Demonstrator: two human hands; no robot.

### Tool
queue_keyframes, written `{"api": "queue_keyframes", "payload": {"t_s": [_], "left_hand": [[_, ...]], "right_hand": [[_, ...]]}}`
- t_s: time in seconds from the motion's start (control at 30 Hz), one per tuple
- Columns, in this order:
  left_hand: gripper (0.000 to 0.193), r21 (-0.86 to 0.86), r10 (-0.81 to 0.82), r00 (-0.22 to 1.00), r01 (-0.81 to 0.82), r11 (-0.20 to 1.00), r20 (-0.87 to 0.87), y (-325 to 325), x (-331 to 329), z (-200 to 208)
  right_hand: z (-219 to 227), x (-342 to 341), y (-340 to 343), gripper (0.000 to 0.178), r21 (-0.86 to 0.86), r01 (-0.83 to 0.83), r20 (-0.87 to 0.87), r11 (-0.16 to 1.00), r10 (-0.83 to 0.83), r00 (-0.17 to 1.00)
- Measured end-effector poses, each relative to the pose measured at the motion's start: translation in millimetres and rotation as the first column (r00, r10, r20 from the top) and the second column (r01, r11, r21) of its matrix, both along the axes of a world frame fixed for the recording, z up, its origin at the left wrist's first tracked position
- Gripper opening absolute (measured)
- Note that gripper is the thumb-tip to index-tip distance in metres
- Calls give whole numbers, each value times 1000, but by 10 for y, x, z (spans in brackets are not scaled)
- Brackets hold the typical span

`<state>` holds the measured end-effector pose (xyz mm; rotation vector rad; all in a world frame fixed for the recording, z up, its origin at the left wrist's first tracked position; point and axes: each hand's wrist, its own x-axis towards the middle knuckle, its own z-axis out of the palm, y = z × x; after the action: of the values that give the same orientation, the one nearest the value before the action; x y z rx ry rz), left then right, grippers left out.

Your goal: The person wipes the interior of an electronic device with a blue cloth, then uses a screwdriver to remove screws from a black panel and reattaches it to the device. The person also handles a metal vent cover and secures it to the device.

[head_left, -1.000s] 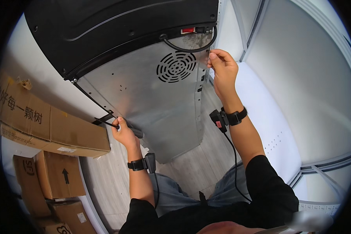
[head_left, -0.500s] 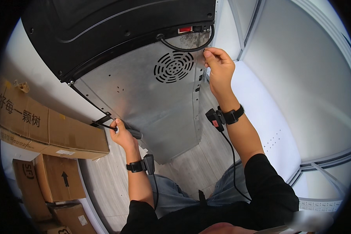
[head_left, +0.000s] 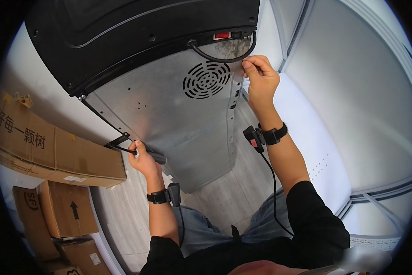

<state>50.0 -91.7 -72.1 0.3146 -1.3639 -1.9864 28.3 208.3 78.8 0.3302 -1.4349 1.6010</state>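
Observation:
A tall machine stands before me with a grey sheet-metal panel (head_left: 183, 128), its round slotted vent (head_left: 207, 80) high on the right. Above it sits a black cover (head_left: 114, 32). At the panel's upper right edge, my right hand (head_left: 263, 85) is pinched, thumb against forefinger, just under a looped black cable (head_left: 219, 60); whatever lies between the fingertips is too small to make out. Low on the left side, my left hand (head_left: 144, 160) is closed around a thin black rod (head_left: 123, 149). A grey cylinder (head_left: 158, 158) shows on the other side of that hand, their join hidden.
A red switch (head_left: 222, 35) sits beside the cable's end. Cardboard boxes (head_left: 68, 151) are stacked at the left, close to my left hand. White panels in a metal frame (head_left: 295, 36) stand on the right. Wood-look flooring (head_left: 219, 201) lies below, and both wrists carry strapped, cabled devices.
The top of the machine sits slightly farther right in view, and my right hand has shifted right with its edge. My left hand keeps its hold on the rod.

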Motion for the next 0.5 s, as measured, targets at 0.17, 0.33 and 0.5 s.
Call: {"api": "queue_keyframes", "payload": {"t_s": [0.17, 0.33, 0.5], "left_hand": [[11, 25, -14, 999, 15, 1000, -32, -9, 10, 1], [11, 15, -16, 1000, 16, 1000, -20, -2, 11, 21], [10, 9, -12, 1000, 12, 1000, -11, -20, -10, -22]], "right_hand": [[-24, 4, 22, 4, 15, -41, -16, 999, 41, 999], [-40, 15, 8, 6, 58, 28, -69, 998, -24, 997], [-100, 12, 5, 7, 130, 133, -130, 983, -116, 985]]}}
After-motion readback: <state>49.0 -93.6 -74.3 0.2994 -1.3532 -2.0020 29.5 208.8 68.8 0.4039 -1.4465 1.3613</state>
